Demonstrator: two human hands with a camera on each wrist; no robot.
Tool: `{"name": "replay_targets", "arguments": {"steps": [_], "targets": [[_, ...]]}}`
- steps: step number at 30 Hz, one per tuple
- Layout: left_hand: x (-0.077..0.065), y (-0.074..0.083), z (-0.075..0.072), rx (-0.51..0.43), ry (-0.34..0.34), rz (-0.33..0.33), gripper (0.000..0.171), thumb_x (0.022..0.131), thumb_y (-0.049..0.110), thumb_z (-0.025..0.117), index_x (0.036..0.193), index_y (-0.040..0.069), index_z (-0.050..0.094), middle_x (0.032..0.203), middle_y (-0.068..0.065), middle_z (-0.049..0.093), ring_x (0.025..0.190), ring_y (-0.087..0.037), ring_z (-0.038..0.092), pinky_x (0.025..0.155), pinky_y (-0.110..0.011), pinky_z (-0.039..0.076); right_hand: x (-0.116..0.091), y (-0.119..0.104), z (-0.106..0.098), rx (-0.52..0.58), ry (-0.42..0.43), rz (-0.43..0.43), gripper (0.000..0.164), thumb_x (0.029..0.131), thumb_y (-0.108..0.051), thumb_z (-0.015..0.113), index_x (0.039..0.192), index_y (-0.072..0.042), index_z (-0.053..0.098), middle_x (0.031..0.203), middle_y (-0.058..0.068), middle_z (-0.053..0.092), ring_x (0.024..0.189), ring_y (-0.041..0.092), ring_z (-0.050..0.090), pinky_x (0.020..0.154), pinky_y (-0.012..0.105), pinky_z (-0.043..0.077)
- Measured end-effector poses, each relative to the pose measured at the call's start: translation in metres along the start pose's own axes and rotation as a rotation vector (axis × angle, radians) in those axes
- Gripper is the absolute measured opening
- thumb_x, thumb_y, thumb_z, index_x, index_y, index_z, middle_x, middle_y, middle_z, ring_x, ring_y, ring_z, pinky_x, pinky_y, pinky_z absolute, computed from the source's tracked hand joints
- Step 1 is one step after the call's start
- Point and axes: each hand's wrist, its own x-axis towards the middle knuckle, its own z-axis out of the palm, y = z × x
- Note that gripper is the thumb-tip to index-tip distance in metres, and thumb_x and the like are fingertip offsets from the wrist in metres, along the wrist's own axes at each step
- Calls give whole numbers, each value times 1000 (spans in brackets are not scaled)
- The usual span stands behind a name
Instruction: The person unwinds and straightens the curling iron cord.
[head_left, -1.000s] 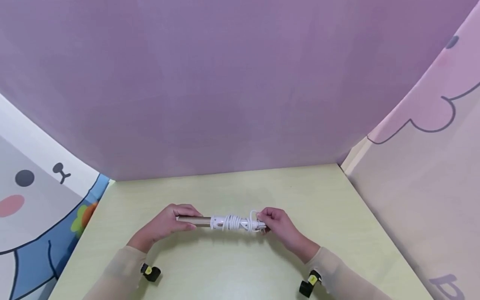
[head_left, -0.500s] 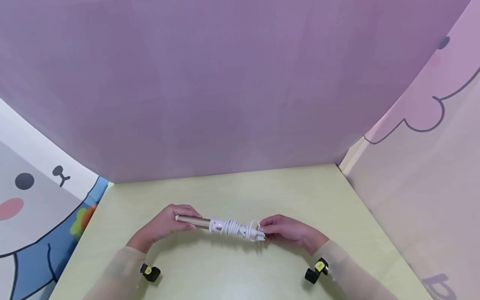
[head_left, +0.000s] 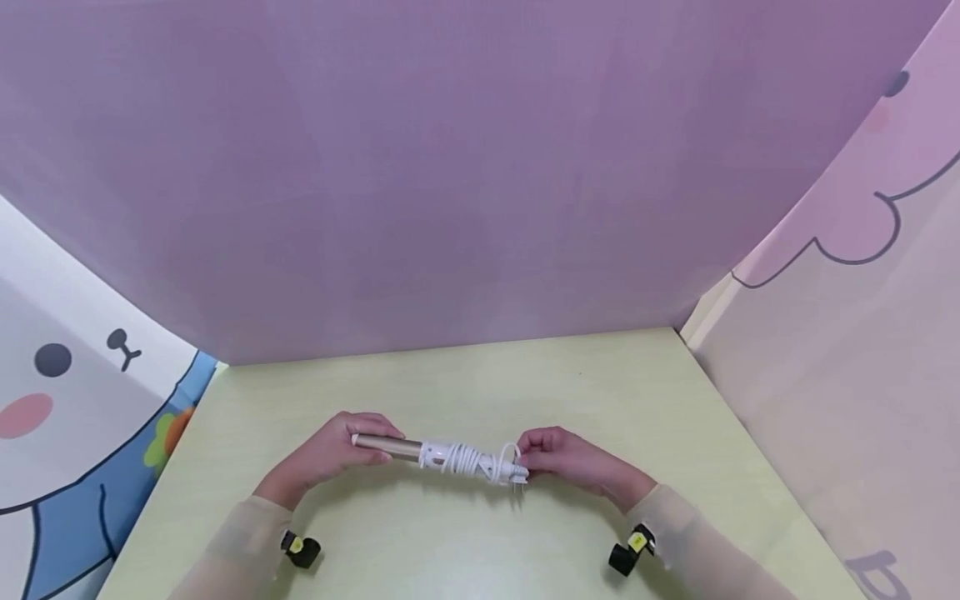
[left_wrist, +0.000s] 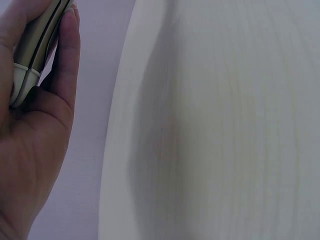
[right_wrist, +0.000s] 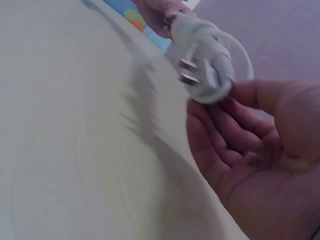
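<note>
A hair straightener [head_left: 390,447], gold at its barrel and white at its handle, is held above the table between both hands. My left hand [head_left: 341,454] grips the gold end, thumb on the near side and fingers over the far side; the left wrist view shows the split between the straightener's two arms [left_wrist: 37,45]. A white cord [head_left: 468,461] is wound round the handle. At the right end, my right hand [head_left: 573,458] pinches the cord-wrapped end between thumb and fingers. The white plug [right_wrist: 205,75] sticks out beside those fingertips, its two metal prongs bare.
Below lies a pale wood-grain table [head_left: 450,550]. A purple panel [head_left: 450,183] stands along its back edge. Printed panels flank it, a cartoon one [head_left: 90,400] on the left and a pink-and-cream one [head_left: 825,333] on the right.
The straightener's right end has dipped, and the plug's prongs now point down. My right hand has turned and shifted its hold at that end. The left hand keeps nearly the same place.
</note>
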Motion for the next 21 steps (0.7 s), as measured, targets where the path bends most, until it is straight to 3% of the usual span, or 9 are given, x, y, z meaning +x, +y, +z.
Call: {"name": "replay_targets", "arguments": {"steps": [8,13,21], "targets": [[3,2,7,118,-49,-20,31,95,16,90,125,20,83,117,0,79,97,-16,71,83,-31,60,0,-4,8,-138,266,-31,14,108,-9,67,110,5,67,98,6,72,90,17,66,83,30,59],[3,2,9,127,-41,-26,33,94,11,90,125,19,83,119,-1,79,98,-19,71,84,-30,60,2,-9,16,-168,386,-35,15,107,-8,67,109,7,66,91,6,69,82,18,60,72,28,54],[6,3,9,174,-47,-27,37,96,15,88,131,25,81,124,5,77,103,-26,71,87,-32,59,7,-12,28,-75,595,39,15,106,-8,66,104,7,67,81,0,64,72,15,53,61,25,44]]}}
